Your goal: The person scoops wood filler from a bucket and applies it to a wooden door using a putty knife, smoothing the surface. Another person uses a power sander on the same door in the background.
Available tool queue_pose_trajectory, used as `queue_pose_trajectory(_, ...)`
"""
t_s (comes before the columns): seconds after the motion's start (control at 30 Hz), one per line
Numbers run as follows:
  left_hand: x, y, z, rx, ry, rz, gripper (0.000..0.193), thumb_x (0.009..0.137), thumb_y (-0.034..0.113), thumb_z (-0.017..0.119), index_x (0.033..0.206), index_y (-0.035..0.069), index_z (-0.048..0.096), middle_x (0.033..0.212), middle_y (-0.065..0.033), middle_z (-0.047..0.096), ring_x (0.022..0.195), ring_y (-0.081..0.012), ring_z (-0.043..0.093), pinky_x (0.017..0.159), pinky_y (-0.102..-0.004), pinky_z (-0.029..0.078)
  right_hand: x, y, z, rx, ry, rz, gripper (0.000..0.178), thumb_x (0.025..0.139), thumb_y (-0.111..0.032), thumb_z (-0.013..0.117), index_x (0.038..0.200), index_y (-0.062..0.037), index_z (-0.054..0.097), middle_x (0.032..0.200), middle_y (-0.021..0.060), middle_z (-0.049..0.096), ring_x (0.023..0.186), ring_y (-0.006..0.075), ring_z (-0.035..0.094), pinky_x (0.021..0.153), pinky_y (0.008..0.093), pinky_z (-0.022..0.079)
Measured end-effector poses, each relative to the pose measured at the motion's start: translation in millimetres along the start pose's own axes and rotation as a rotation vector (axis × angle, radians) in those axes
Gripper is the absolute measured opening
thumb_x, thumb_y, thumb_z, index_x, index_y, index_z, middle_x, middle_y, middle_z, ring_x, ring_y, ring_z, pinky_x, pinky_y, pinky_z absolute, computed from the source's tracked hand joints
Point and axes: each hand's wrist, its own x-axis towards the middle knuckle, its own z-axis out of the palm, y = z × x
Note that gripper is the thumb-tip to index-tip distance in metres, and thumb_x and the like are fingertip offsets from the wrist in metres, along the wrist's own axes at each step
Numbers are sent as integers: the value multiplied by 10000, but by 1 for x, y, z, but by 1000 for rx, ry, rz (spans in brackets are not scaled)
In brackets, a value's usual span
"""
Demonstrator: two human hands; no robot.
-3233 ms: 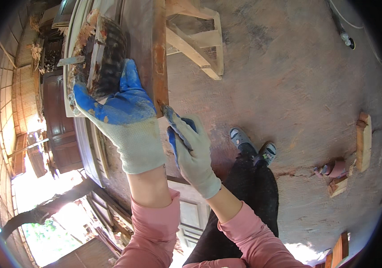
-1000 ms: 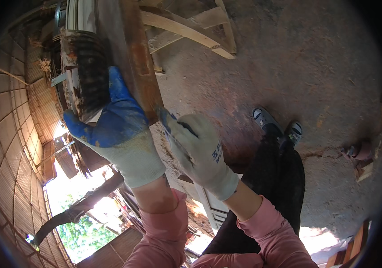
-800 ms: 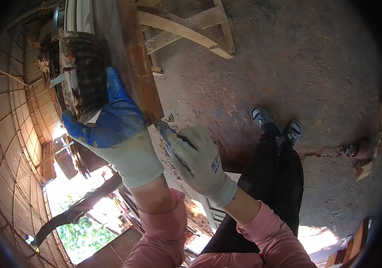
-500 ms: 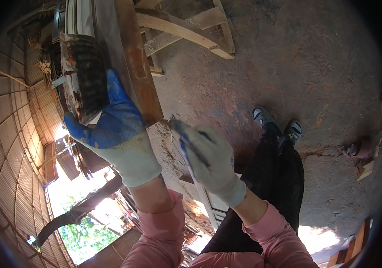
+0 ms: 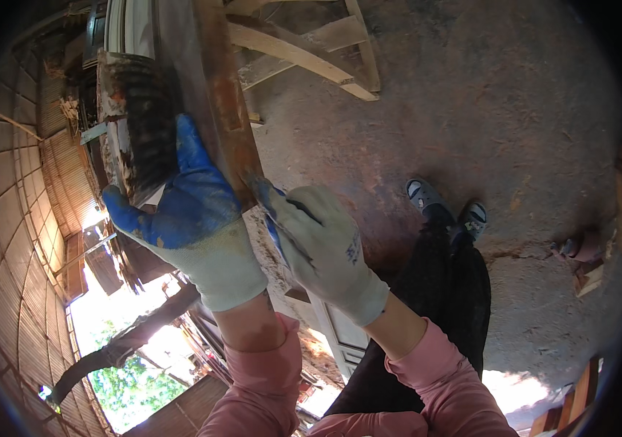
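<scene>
At the left of the frame a ribbed wall curves along the rim, and at lower left a dark, bent log crosses a bright opening. In the upper left stands a dark ribbed piece with a ragged, flaking edge. The person's left hand, in a white glove with a stained blue palm, lies at its lower end, the thumb and fingers spread apart with that end between them; whether they clamp it cannot be told. Just right of it, a wooden panel with a reddish-brown edge runs from the top of the frame down toward the centre. Beyond this panel, at upper centre, shows a pale wooden frame. The gloved right hand is at the panel's lower corner, fingers bent and close together, the tips touching or just beside the edge; whether they hold something cannot be told. Farther right are dark trousers and grey sandals on the floor, then a pinkish cylinder near a wood block.
</scene>
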Motion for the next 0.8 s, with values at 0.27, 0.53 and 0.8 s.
queue_pose_trajectory(0.27, 3, 1, -2, -89, -19, -54, 837, 882, 330, 715, 1505, -81, 337, 1517, -288, 420, 1424, -425, 420, 1240, -587, 279, 21, 6, 6, 165, 182, 137, 393, 883, -24, 644, 1274, 9, 638, 969, 159, 569, 872, 315, 574, 752, 415, 472)
queue_pose_trajectory(0.53, -3, 2, 3, -124, -13, -77, 713, 931, 379, 713, 1467, -2, 437, 1451, -221, 508, 1356, -357, 505, 1178, -542, 415, 35, 10, 4, 182, 215, 135, 413, 888, -17, 645, 1300, 3, 634, 961, 161, 565, 859, 306, 571, 752, 421, 466)
queue_pose_trajectory(0.8, 1, 0, -2, -86, -28, -11, 804, 887, 323, 709, 1483, -91, 363, 1496, -292, 451, 1416, -416, 437, 1222, -613, 299, 0, 10, 6, 61, 39, -2, 406, 833, -49, 686, 1231, 11, 636, 1009, 152, 560, 915, 324, 569, 810, 441, 471)
